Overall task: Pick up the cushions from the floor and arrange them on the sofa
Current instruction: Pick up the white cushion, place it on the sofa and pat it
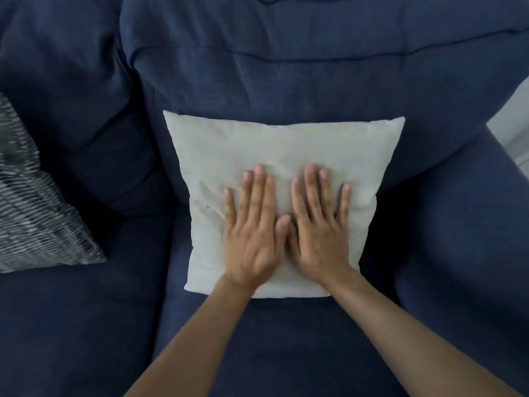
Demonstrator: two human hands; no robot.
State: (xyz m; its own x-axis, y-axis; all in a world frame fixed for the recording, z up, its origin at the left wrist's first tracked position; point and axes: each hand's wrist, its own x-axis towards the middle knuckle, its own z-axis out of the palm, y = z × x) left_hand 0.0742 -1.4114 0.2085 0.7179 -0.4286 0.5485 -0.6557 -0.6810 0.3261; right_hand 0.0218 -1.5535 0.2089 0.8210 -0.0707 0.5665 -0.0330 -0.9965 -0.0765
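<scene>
A plain white square cushion [274, 150] leans against the back of the dark blue sofa [286, 61], its lower edge on the seat. My left hand [253, 224] and my right hand [320, 222] lie flat side by side on the cushion's lower half, fingers spread, thumbs touching, pressing into the fabric and gripping nothing. At the left edge of the view, a grey and white patterned cushion [37, 213] rests on the neighbouring seat against the backrest.
The sofa's right armrest [463, 224] rises close beside the white cushion. A seam separates this seat from the seat [80, 325] on the left. A strip of pale floor or wall [515, 133] shows beyond the armrest.
</scene>
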